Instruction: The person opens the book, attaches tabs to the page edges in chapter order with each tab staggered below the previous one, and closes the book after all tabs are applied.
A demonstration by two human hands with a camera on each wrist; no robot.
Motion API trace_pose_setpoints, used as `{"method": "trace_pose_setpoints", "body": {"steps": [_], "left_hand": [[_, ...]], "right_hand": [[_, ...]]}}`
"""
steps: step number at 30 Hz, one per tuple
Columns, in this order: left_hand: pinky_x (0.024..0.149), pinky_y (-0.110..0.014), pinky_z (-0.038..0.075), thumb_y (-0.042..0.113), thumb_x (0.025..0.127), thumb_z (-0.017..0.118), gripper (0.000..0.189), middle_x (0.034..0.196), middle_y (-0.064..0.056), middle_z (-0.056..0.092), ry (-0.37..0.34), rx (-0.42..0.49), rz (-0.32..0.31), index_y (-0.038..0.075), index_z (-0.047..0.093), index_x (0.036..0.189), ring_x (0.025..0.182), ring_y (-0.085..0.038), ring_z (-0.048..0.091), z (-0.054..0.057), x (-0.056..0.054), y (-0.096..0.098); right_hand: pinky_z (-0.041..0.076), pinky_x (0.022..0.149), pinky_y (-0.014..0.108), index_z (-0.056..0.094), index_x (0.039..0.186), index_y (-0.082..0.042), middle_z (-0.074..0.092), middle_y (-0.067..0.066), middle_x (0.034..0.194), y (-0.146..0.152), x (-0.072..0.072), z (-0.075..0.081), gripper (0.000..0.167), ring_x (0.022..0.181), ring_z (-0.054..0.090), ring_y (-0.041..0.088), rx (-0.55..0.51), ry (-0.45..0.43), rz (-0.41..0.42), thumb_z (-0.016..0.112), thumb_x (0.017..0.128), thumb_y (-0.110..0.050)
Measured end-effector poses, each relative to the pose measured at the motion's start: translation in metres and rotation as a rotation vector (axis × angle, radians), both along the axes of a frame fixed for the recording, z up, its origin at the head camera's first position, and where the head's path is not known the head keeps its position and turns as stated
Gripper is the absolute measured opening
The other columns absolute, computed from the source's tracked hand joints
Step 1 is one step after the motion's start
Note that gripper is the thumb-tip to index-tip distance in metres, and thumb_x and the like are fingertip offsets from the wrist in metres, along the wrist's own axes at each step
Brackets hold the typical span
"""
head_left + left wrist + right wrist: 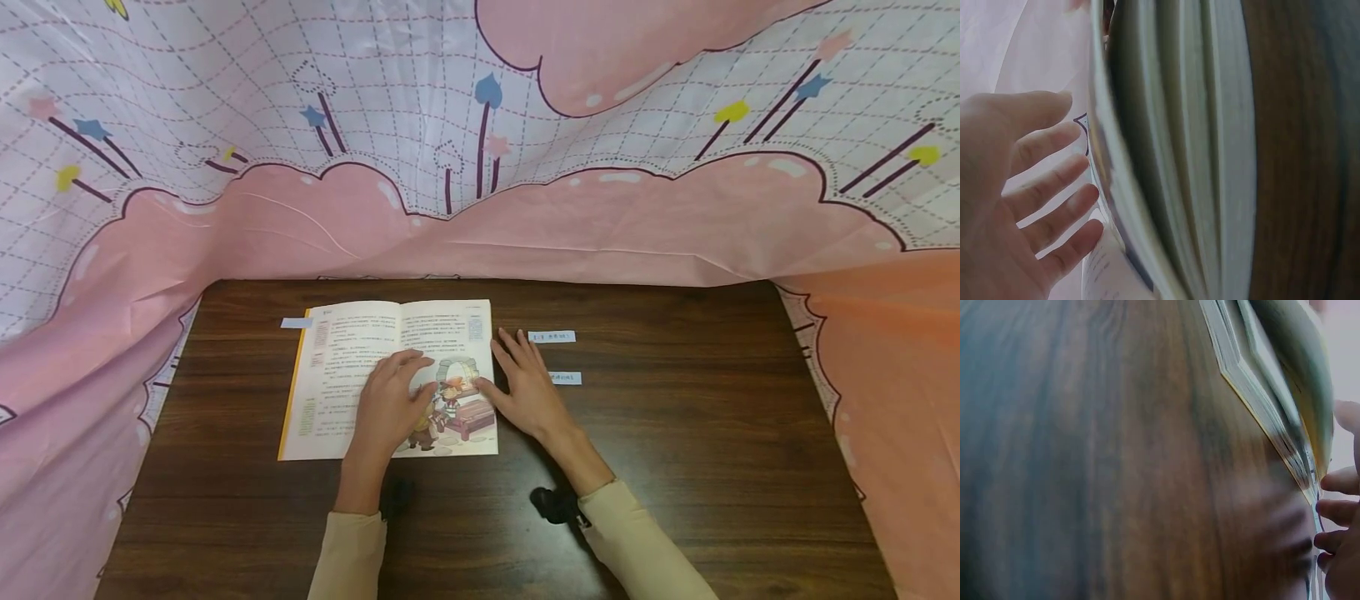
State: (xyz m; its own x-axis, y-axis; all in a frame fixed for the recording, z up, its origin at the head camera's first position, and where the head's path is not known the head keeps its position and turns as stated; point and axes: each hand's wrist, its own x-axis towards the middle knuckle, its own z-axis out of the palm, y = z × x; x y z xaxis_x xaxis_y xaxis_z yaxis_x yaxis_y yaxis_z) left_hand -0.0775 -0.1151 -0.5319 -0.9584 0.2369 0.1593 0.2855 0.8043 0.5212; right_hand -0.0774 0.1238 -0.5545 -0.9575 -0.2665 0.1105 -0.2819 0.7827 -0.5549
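An open book [442, 329] lies on the dark wooden table, with lines of print on both pages and a coloured cartoon picture low on the right page. Over the middle of the book is my left hand [388, 400], its fingers loosely bent and nothing between them; in the left wrist view this hand [1004, 187] has its fingers spread beside the page edges. My right hand [531, 392] lies along the book's right edge, thumb at the picture and fingers extended. The right wrist view shows its fingertips [1329, 512] close to the book's corner.
Two pale blue paper slips with handwriting are right of the book: an upper slip [551, 337] and a lower slip [567, 378] partly behind the right hand. A blank slip [295, 322] juts out at the book's left edge. Patterned pink cloth [480, 242] borders the table [712, 433].
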Motion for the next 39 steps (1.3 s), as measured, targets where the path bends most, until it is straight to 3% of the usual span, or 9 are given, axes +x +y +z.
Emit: {"method": "trace_pose_setpoints", "body": {"steps": [10,17,21,26,31,33,37,39], "left_hand": [[0.103,-0.048,0.043,0.024,0.086,0.079,0.036,0.129,-0.009,0.063,0.0,-0.015,-0.007,0.012,0.072,0.118,0.121,-0.03,0.055,0.0,-0.003,0.003],[0.104,-0.049,0.042,0.025,0.086,0.079,0.037,0.129,-0.009,0.063,-0.019,-0.034,-0.007,0.012,0.072,0.119,0.121,-0.03,0.055,-0.001,-0.004,0.004],[0.105,-0.049,0.041,0.027,0.086,0.079,0.037,0.131,-0.008,0.063,-0.039,-0.049,-0.006,0.013,0.071,0.12,0.122,-0.03,0.054,-0.001,-0.004,0.004],[0.105,-0.049,0.041,0.034,0.087,0.078,0.041,0.129,-0.008,0.064,-0.014,-0.029,-0.028,0.012,0.071,0.121,0.122,-0.03,0.055,-0.002,-0.003,0.004],[0.103,-0.047,0.043,0.041,0.092,0.07,0.043,0.128,-0.006,0.065,-0.006,0.024,-0.053,0.012,0.069,0.123,0.121,-0.029,0.056,0.0,-0.005,0.009],[0.104,-0.047,0.043,0.045,0.094,0.067,0.045,0.129,-0.006,0.064,-0.022,0.041,-0.063,0.013,0.068,0.125,0.122,-0.028,0.056,0.001,-0.007,0.014],[0.105,-0.047,0.042,0.048,0.096,0.062,0.047,0.133,-0.004,0.062,-0.07,0.053,-0.078,0.015,0.065,0.129,0.125,-0.026,0.054,0.004,-0.008,0.023],[0.105,-0.048,0.042,0.048,0.096,0.062,0.047,0.134,-0.003,0.061,-0.081,0.053,-0.081,0.015,0.065,0.13,0.125,-0.025,0.053,0.006,-0.008,0.026]], "right_hand": [[0.017,0.118,0.055,0.044,0.148,-0.003,0.044,0.015,0.151,-0.004,-0.002,0.002,0.068,0.146,0.028,0.038,-0.103,0.019,-0.013,0.062,0.097,-0.043],[0.018,0.12,0.048,0.043,0.149,-0.004,0.053,0.016,0.144,-0.004,-0.001,0.005,0.061,0.139,0.043,0.03,-0.145,0.018,0.002,0.056,0.101,-0.039],[0.023,0.118,0.047,0.042,0.151,-0.008,0.055,0.013,0.142,-0.005,0.001,0.007,0.054,0.134,0.049,0.028,-0.225,0.03,0.025,0.051,0.104,-0.033],[0.033,0.114,0.047,0.044,0.151,-0.018,0.058,0.011,0.139,-0.008,0.003,0.008,0.045,0.13,0.053,0.031,-0.318,0.034,0.037,0.045,0.106,-0.025],[0.051,0.091,0.043,0.047,0.149,-0.025,0.069,0.013,0.121,-0.008,0.004,0.007,0.045,0.104,0.065,0.024,-0.341,0.043,0.023,0.048,0.105,-0.018],[0.052,0.08,0.039,0.048,0.148,-0.026,0.07,0.012,0.116,-0.009,0.004,0.007,0.046,0.089,0.063,0.018,-0.361,0.045,0.028,0.05,0.104,-0.015],[0.048,0.069,0.034,0.051,0.147,-0.028,0.071,0.007,0.116,-0.01,0.003,0.006,0.048,0.074,0.056,0.015,-0.404,0.029,0.033,0.056,0.102,-0.012],[0.051,0.072,0.034,0.051,0.146,-0.026,0.072,0.005,0.116,-0.01,0.002,0.005,0.049,0.079,0.06,0.012,-0.421,0.026,0.032,0.059,0.1,-0.012]]}}
